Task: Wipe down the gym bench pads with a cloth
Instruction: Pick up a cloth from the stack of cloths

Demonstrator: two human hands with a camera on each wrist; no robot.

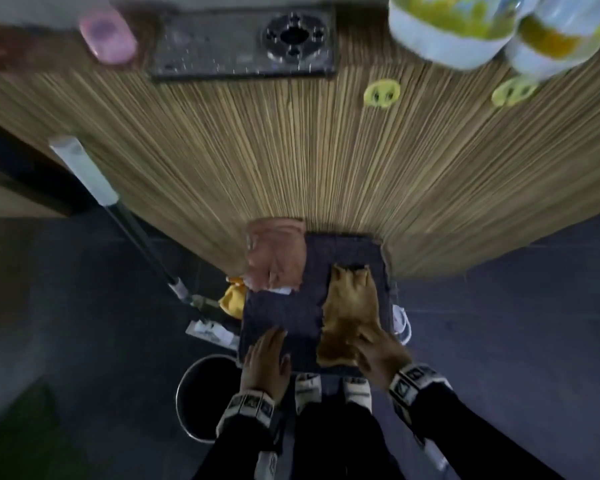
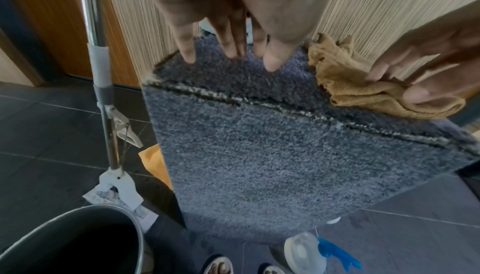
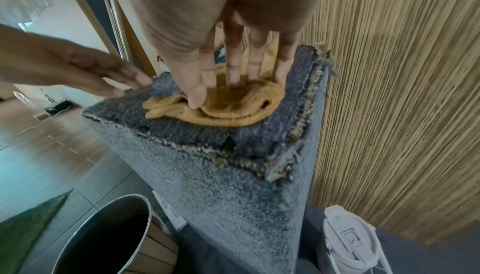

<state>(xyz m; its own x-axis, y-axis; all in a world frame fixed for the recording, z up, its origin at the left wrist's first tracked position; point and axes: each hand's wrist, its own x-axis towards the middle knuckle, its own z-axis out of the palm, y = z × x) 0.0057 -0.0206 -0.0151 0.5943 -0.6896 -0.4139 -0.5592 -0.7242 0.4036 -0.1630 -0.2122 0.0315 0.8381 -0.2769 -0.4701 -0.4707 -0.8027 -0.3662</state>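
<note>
Dim, blurry fisheye views, daylight from the left.

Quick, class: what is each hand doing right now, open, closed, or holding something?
Left hand: open, fingers straight, resting on the grey pad.
Right hand: open, fingers flat, pressing the brown cloth onto the pad.

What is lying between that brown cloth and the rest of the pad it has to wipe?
Nothing visible. The right hand presses the brown cloth flat on the pad; the left hand rests beside it.
</note>
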